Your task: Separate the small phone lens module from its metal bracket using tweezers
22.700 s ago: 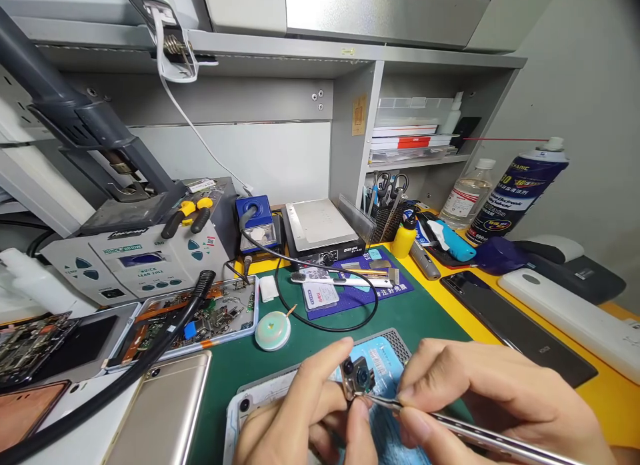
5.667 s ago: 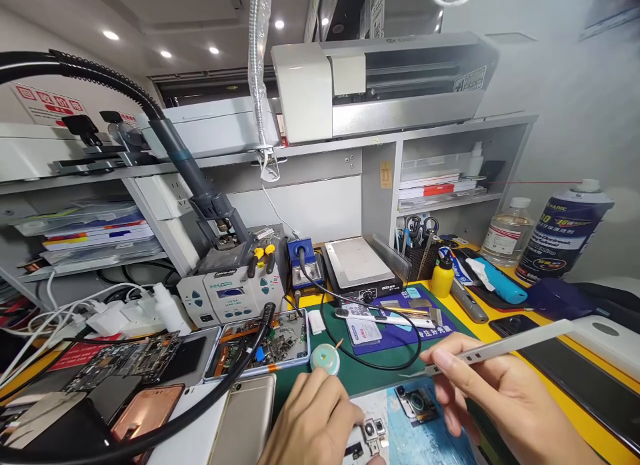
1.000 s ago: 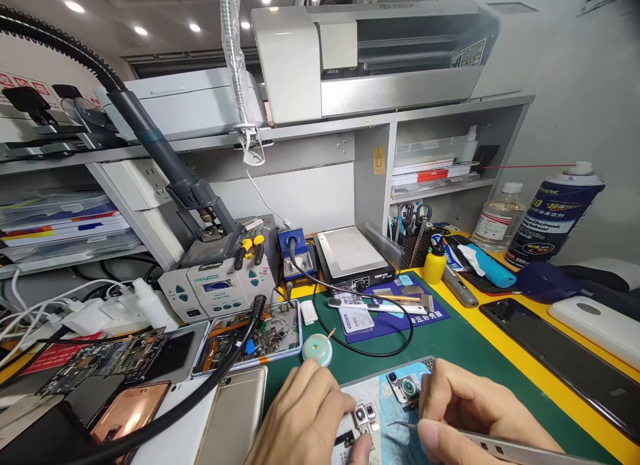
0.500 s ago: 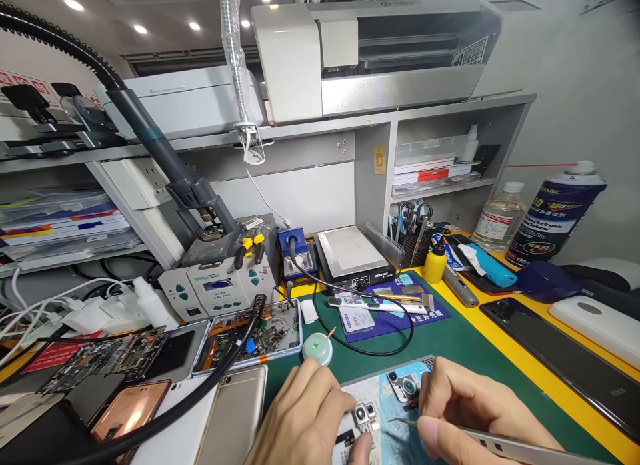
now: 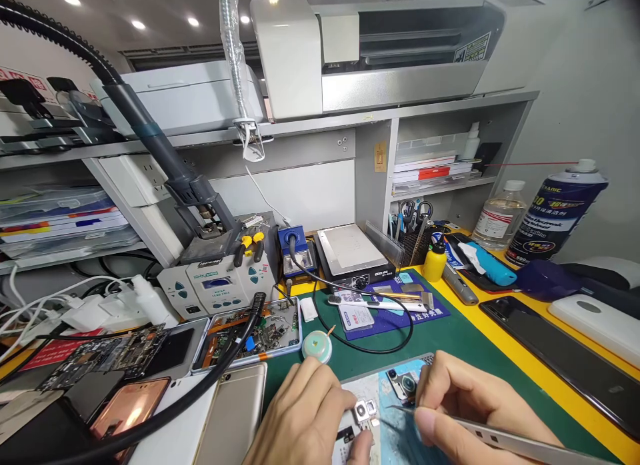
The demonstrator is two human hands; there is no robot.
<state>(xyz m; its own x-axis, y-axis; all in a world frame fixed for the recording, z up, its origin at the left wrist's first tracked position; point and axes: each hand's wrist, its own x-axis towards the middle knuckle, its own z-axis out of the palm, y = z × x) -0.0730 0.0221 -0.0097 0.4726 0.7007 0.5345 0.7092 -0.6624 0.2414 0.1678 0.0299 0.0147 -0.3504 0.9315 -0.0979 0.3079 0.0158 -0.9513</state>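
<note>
My right hand [image 5: 465,412] is closed around metal tweezers [image 5: 500,438], whose thin dark tips point left over a blue patch on the work surface. My left hand [image 5: 305,412] has its thumb and index finger curled at a small phone camera module [image 5: 362,412] with two lenses, which lies over a white patch. The tweezer tips are a short way right of this module and apart from it. Another camera module [image 5: 401,385], with a large round lens, lies just beyond the tips on the blue patch [image 5: 387,428]. My left hand's other fingers hide part of the white area.
A round green-topped tin [image 5: 317,347] stands beyond my left hand. To the left are a tray of small parts [image 5: 295,345], a gold phone [image 5: 233,418] and a thick black hose [image 5: 150,428]. A black phone [image 5: 565,358] lies at right. A cable loops over the green mat [image 5: 455,338].
The tweezers and my right hand have shifted slightly left, bringing the tips a little closer to the small camera module. My left hand stays almost still.
</note>
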